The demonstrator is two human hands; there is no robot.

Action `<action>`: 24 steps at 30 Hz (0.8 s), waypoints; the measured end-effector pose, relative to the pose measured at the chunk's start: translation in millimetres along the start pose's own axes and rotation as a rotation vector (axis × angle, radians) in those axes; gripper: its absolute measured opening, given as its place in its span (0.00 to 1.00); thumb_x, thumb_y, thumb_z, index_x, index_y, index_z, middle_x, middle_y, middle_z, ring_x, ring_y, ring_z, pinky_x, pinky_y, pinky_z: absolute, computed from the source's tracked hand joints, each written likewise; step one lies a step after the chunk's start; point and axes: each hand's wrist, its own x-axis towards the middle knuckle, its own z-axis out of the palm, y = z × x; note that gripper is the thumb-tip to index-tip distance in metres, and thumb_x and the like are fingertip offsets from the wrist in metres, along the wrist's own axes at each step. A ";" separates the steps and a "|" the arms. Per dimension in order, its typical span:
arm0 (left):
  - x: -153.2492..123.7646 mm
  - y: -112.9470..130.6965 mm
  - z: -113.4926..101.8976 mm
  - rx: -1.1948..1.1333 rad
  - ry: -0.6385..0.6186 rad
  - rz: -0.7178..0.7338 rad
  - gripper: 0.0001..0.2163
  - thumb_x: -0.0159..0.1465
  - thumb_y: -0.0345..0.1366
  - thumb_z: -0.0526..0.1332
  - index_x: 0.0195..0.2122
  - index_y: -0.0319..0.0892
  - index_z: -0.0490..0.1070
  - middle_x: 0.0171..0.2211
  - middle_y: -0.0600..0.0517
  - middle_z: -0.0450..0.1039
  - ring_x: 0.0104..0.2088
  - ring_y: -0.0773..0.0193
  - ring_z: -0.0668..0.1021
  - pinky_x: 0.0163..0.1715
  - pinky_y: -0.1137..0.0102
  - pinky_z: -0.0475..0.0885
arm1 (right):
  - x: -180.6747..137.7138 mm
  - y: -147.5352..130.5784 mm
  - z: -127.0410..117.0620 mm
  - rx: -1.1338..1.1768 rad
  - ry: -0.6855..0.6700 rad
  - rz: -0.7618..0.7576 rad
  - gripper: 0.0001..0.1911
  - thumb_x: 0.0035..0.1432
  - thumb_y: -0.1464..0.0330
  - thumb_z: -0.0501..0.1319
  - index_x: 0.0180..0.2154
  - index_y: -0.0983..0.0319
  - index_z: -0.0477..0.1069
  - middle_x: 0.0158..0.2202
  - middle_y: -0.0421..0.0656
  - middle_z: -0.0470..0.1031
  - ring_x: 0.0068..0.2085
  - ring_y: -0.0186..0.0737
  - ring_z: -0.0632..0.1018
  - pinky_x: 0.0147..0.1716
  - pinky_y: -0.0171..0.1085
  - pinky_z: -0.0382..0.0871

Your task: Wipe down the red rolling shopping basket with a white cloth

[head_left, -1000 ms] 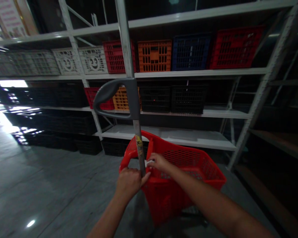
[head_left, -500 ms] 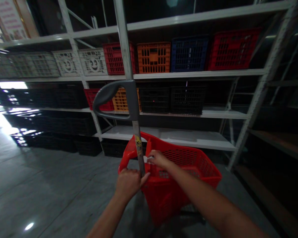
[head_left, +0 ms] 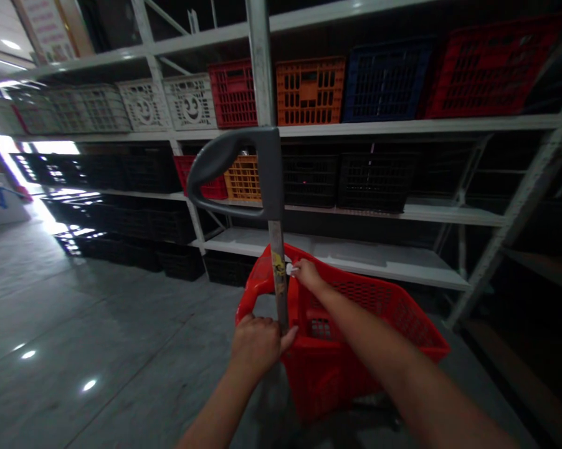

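Note:
My left hand [head_left: 257,343] is closed at the near end of the red handle [head_left: 249,298] of a red plastic shopping cart [head_left: 337,365]. Its thumb points right, across the foot of an upright metal pole [head_left: 279,302]. My right hand [head_left: 308,274] pinches a small white piece [head_left: 290,269], too small to tell if paper or cloth. That piece is beside a worn yellow sticker [head_left: 278,264] on the pole. Higher up, a grey looped grip [head_left: 270,174] is fixed to the pole and sticks out to the left.
White metal shelving [head_left: 449,274] stands behind the cart. It carries white crates [head_left: 190,103], an orange crate [head_left: 310,90], a blue crate [head_left: 387,81], red crates [head_left: 496,68] and black crates [head_left: 377,181]. Grey floor [head_left: 136,349] stretches to the left.
The view has shifted, so cart, pole and shelves appear farther right. My right hand has moved up along the pole with the white piece, to the sticker. My left hand keeps its place.

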 end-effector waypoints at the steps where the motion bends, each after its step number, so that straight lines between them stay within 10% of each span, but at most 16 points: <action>1: 1.5 -0.8 0.5 -0.001 -0.004 -0.003 0.28 0.60 0.52 0.42 0.19 0.37 0.72 0.19 0.44 0.73 0.24 0.58 0.74 0.29 0.64 0.61 | -10.4 -0.9 0.6 -0.011 -0.002 -0.005 0.06 0.53 0.70 0.59 0.32 0.67 0.72 0.35 0.44 0.71 0.37 0.37 0.71 0.37 0.35 0.64; 11: 10.3 -9.1 6.9 0.060 -0.011 0.018 0.29 0.60 0.51 0.41 0.21 0.36 0.72 0.21 0.42 0.73 0.24 0.58 0.74 0.28 0.65 0.60 | -108.7 -25.3 -22.2 0.203 -0.204 -0.210 0.03 0.47 0.74 0.62 0.28 0.65 0.74 0.26 0.38 0.69 0.29 0.31 0.69 0.28 0.28 0.59; 16: 17.1 -15.0 6.2 0.088 -0.028 0.029 0.30 0.59 0.52 0.40 0.21 0.36 0.72 0.21 0.42 0.74 0.25 0.57 0.75 0.29 0.65 0.61 | -150.8 -27.7 -18.2 0.090 0.024 -0.182 0.08 0.54 0.72 0.57 0.33 0.60 0.75 0.28 0.39 0.66 0.31 0.32 0.67 0.31 0.29 0.58; 24: 21.6 -15.7 1.6 0.082 -0.034 0.012 0.33 0.58 0.56 0.37 0.21 0.36 0.73 0.21 0.41 0.73 0.26 0.53 0.75 0.26 0.65 0.62 | -210.0 51.8 -50.7 -0.072 0.278 0.196 0.11 0.50 0.79 0.55 0.31 0.62 0.74 0.29 0.42 0.64 0.32 0.35 0.67 0.32 0.32 0.59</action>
